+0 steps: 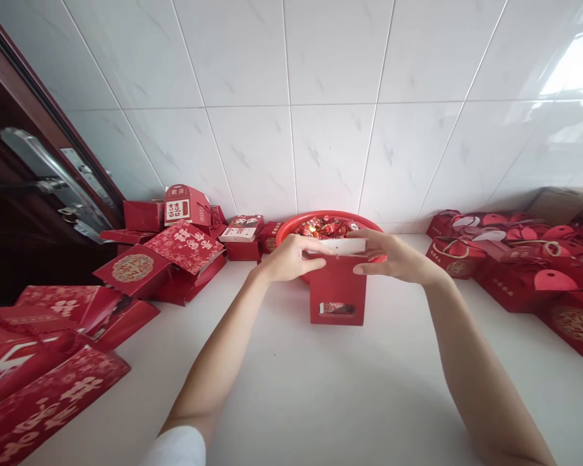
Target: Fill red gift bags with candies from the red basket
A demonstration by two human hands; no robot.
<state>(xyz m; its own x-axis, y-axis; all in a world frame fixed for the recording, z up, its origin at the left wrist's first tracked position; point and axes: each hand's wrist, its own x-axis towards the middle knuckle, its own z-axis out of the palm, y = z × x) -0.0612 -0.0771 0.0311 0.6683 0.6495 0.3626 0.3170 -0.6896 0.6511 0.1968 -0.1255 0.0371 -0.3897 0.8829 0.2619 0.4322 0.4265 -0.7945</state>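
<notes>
A red gift box (337, 281) stands upright on the white tabletop between my hands. Through a small cut-out window low on its front, part of a wrapped piece shows. A white flap (344, 246) lies along the top. My left hand (294, 257) grips the box's upper left corner, thumb at the front and fingers behind the edge. At the upper right corner my right hand (393, 257) holds it the same way, with its fingertips partly hidden. Just behind the box is a red plastic basket (284, 228) of wrapped candies (328, 226).
Red boxes (187, 246) and larger red gift bags (43, 401) are heaped on the left. Several handled red boxes (510, 278) crowd the right, before a brown carton (558, 207). White wall tiles (333, 155) rise behind; a dark door (24, 194) stands far left.
</notes>
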